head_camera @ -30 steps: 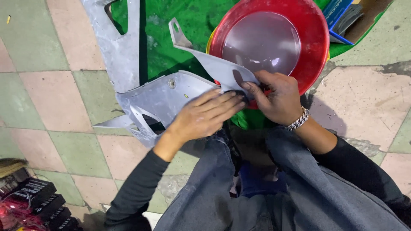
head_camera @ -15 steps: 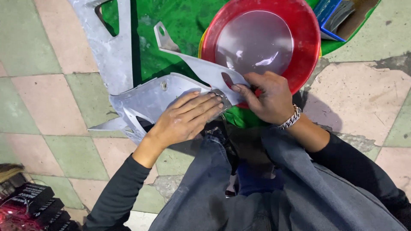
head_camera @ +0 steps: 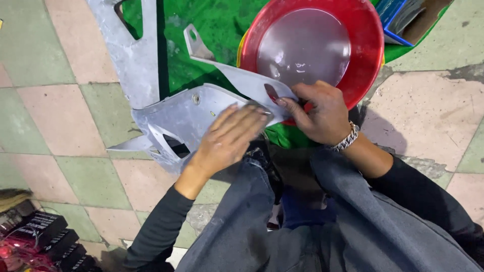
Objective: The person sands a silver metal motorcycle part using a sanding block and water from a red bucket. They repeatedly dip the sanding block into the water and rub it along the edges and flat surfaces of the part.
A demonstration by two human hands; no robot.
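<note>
Boxes (head_camera: 43, 234), black and flat, lie stacked well below and left of the left hand (head_camera: 229, 138). Grey-primed fairing panel (head_camera: 194, 118), pale, curved, with cutouts, rests under that hand's flat, pressed fingers. Right hand (head_camera: 320, 113) pinches the panel's edge before a red basin (head_camera: 312, 48) of water.

We see bright, even overhead light, glare on the round red plastic basin (head_camera: 312, 50), soft shadows, sharp focus.

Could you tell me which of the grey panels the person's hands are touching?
The curved grey panel under both hands, beside the red basin; the long flat panel lies untouched.
</note>
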